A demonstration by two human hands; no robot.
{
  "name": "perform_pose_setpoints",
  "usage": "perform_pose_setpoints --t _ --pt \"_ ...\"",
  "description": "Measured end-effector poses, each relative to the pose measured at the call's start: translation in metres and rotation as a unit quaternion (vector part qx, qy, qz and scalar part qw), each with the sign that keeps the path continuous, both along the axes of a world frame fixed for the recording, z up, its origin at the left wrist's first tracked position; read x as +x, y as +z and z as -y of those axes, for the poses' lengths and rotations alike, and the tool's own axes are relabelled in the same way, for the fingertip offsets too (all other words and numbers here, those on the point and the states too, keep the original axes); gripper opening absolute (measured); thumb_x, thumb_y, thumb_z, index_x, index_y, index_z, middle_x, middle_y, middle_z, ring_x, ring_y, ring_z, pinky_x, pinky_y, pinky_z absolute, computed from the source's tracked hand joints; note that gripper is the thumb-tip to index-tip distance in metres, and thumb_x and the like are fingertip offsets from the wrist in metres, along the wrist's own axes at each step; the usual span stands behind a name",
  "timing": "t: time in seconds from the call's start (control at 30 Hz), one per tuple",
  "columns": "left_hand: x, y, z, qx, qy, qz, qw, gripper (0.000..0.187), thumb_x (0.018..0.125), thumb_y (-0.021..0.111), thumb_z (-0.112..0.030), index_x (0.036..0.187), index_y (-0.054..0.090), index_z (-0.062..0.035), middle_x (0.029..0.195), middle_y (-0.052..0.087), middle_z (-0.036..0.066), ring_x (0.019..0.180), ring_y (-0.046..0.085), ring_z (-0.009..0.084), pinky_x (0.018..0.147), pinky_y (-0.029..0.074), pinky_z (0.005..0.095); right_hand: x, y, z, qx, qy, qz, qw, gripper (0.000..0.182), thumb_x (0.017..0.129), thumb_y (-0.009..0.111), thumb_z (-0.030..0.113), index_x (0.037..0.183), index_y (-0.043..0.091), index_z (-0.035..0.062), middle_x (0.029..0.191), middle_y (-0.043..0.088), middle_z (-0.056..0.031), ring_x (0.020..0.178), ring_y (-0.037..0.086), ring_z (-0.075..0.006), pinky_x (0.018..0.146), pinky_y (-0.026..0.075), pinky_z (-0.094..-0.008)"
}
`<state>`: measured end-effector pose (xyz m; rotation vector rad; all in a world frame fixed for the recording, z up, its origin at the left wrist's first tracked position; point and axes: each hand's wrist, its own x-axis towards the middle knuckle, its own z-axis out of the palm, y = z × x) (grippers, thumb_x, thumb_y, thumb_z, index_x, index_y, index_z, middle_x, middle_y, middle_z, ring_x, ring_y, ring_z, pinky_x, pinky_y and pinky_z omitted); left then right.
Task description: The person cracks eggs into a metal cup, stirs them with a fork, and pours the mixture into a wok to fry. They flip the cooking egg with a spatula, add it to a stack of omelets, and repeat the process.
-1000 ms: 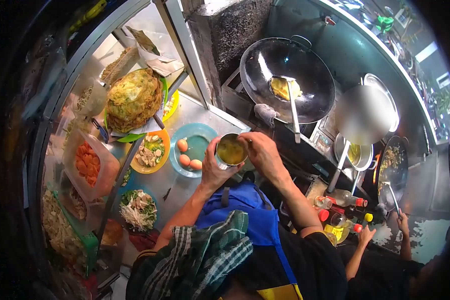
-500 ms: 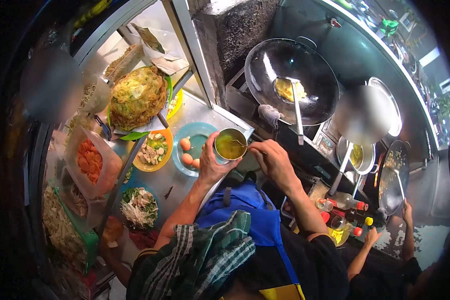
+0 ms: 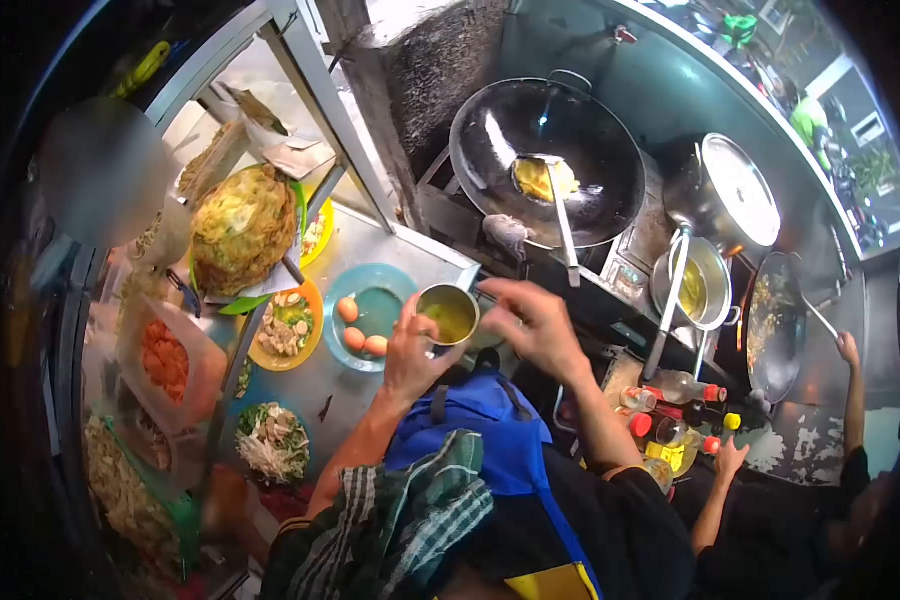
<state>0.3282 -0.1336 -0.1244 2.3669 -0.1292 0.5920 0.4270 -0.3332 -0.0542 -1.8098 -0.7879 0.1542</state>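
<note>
My left hand [image 3: 413,352] grips a small metal cup [image 3: 448,313] of yellow beaten egg, held above the steel counter [image 3: 365,385]. My right hand [image 3: 530,318] is just right of the cup's rim, blurred by motion, its fingers pinched on a thin fork that barely shows. Left of the cup is a blue plate [image 3: 388,290] with three brown eggs [image 3: 353,338]. Beyond the cup, a large black wok [image 3: 590,150] holds a yellow omelette [image 3: 538,178] with a metal spatula [image 3: 562,228] resting in it.
A stack of fried omelettes [image 3: 242,228] sits behind the glass frame, with an orange plate [image 3: 280,325] of sliced toppings and a sprouts plate [image 3: 270,440]. To the right are a lidded pot [image 3: 735,190], a ladle pot [image 3: 692,290], bottles [image 3: 670,395] and a co-worker's hand [image 3: 848,348] at a second wok [image 3: 770,325].
My right hand has come off the top of the cup to its right side. The view has shifted down and left. The co-worker's hand has risen along the second wok's handle.
</note>
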Motion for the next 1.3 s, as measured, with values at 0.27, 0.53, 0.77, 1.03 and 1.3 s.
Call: perform_pose_setpoints --t 0.27,0.53,0.77,1.03,1.3 --pt "-0.038 -0.009 -0.019 -0.127 0.106 -0.075 0.983 0.061 0.068 0.092 -0.026 0.095 0.041 -0.008 0.122 0.056 0.03 0.123 0.053 0.0469 0.099 0.046 0.0514 0.096 -0.131 0.076 0.032 -0.284 -0.331 0.899 0.058 0.091 0.073 0.027 0.132 0.038 0.0087 0.097 0.061 -0.0105 0.069 0.061 -0.0178 0.054 0.047 -0.0308" --pt "-0.042 0.002 -0.015 -0.078 0.142 -0.053 0.985 0.064 0.067 0.093 -0.03 0.096 0.041 -0.006 0.109 0.056 0.022 0.118 0.056 0.0406 0.096 0.047 0.0479 0.168 -0.084 0.091 0.12 -0.216 -0.374 0.894 0.03 0.101 0.054 0.029 0.123 0.059 0.0094 0.075 0.057 0.0003 0.049 0.043 -0.0058 0.046 0.04 -0.0246" --pt "-0.05 -0.002 -0.032 -0.145 0.145 -0.046 0.978 0.067 0.068 0.094 -0.029 0.096 0.037 -0.0079 0.128 0.053 0.031 0.113 0.056 0.0388 0.097 0.045 0.0486 0.131 -0.066 0.146 -0.363 -0.268 0.066 0.89 0.044 0.09 0.062 0.017 0.134 0.059 0.0114 0.109 0.069 -0.0215 0.101 0.066 -0.0413 0.088 0.05 -0.0516" --pt "-0.031 -0.006 -0.041 -0.158 0.133 -0.05 0.977 0.07 0.068 0.094 -0.026 0.105 0.038 -0.0068 0.113 0.049 0.021 0.103 0.059 0.0317 0.077 0.052 0.0383 0.122 -0.087 0.103 -0.298 -0.223 0.008 0.928 0.044 0.086 0.067 0.016 0.13 0.063 0.0098 0.106 0.071 -0.0219 0.101 0.068 -0.039 0.089 0.053 -0.047" --pt "0.007 0.01 -0.048 -0.066 0.101 0.025 0.992 0.073 0.066 0.095 -0.029 0.107 0.039 -0.0075 0.092 0.043 0.009 0.115 0.056 0.0397 0.094 0.046 0.045 0.129 -0.065 0.056 -0.243 -0.182 0.05 0.951 0.045 0.087 0.067 0.016 0.131 0.063 0.0075 0.11 0.07 -0.0229 0.104 0.067 -0.0404 0.094 0.051 -0.0463"
